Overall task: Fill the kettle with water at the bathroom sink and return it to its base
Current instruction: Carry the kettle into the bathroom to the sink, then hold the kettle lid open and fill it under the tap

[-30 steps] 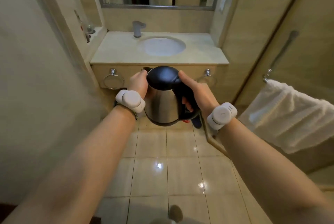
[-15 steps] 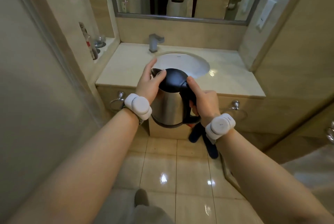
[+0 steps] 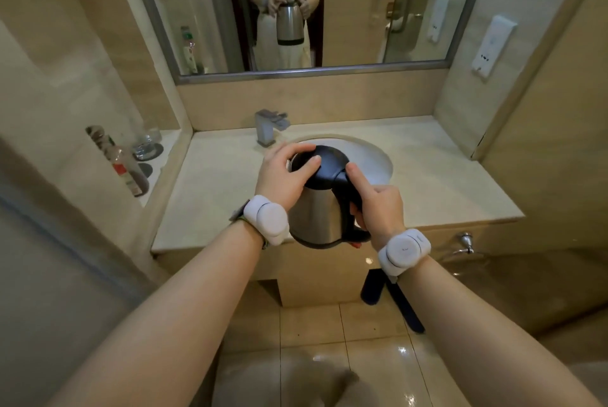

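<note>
A steel kettle (image 3: 320, 216) with a black lid (image 3: 327, 165) hangs in the air over the front edge of the counter, just short of the white sink basin (image 3: 375, 160). My right hand (image 3: 378, 206) grips its black handle, thumb stretched up onto the lid's hinge. My left hand (image 3: 284, 173) curls over the lid's left rim, thumb on top. The lid looks lifted a little on the left, showing the steel mouth. A square chrome tap (image 3: 268, 125) stands behind the basin's left side.
The marble counter (image 3: 444, 183) spans the alcove between two walls. A bottle (image 3: 126, 170) and a glass (image 3: 148, 143) stand on a side ledge at left. A mirror (image 3: 362, 5) hangs above; a socket plate (image 3: 493, 45) is on the right wall. Dark slippers (image 3: 391, 298) lie under the counter.
I have walked closer to the sink, so the kettle now sits above the counter's front edge. My left hand has shifted from the kettle's side onto the lid's rim.
</note>
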`<state>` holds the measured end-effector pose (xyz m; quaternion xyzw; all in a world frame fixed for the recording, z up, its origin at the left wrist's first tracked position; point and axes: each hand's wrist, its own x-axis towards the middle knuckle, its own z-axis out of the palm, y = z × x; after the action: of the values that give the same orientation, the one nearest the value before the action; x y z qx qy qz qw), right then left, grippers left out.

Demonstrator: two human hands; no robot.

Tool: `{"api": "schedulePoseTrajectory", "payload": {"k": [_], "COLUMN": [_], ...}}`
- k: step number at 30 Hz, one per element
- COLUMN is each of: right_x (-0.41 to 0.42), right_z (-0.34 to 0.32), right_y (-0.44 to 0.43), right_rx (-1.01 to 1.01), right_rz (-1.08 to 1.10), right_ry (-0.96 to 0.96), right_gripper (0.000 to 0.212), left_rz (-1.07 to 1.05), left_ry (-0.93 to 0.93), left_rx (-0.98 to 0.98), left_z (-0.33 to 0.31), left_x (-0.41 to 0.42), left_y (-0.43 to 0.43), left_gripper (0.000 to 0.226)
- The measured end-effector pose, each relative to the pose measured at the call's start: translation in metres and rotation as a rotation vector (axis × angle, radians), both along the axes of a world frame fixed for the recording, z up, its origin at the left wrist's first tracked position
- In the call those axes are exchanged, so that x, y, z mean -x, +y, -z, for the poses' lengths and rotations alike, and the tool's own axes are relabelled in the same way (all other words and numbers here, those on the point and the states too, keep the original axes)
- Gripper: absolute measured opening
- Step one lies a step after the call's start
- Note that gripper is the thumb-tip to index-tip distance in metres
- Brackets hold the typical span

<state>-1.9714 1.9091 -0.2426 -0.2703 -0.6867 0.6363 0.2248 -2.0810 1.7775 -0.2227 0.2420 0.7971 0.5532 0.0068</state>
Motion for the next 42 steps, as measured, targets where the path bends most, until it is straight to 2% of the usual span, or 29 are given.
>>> {"api": "schedulePoseTrajectory", "payload": {"k": [10, 15, 19, 27, 32, 42], "right_x": [0.143, 0.199, 0.237, 0.269, 0.276, 0.301], "right_z": [0.03, 0.035, 0.049, 0.079, 0.101, 0.124], "right_y": [0.085, 0.13, 0.155, 0.172, 0.169, 0.155], "right_rx": [0.135, 0.16, 0.141, 0.125, 0.153, 0.192], "right_rz": [-0.073, -0.151, -0.175, -0.132, -0.058, 0.015], "right_ry": [-0.019, -0.067, -0.105, -0.161, -0.22, -0.393], "right_gripper": [0.065, 0.063, 0.073, 0.068, 0.069, 0.074], "left_rz": [-0.032, -0.072, -0.092, -0.064, 0.012, 0.048], "left_ry": [-0.16, -0.22, -0.257, -0.254, -0.243, -0.209], "left_rx": [0.056, 0.075, 0.123, 0.095, 0.093, 0.206], "left_z": [0.028, 0.035, 0.048, 0.063, 0.07, 0.081], "left_x": [0.141, 0.196, 0.234, 0.268, 0.278, 0.295], "left_y": [0.087, 0.126, 0.148, 0.172, 0.175, 0.165], "left_gripper": [0.055, 0.053, 0.052, 0.044, 0.054, 0.05]}}
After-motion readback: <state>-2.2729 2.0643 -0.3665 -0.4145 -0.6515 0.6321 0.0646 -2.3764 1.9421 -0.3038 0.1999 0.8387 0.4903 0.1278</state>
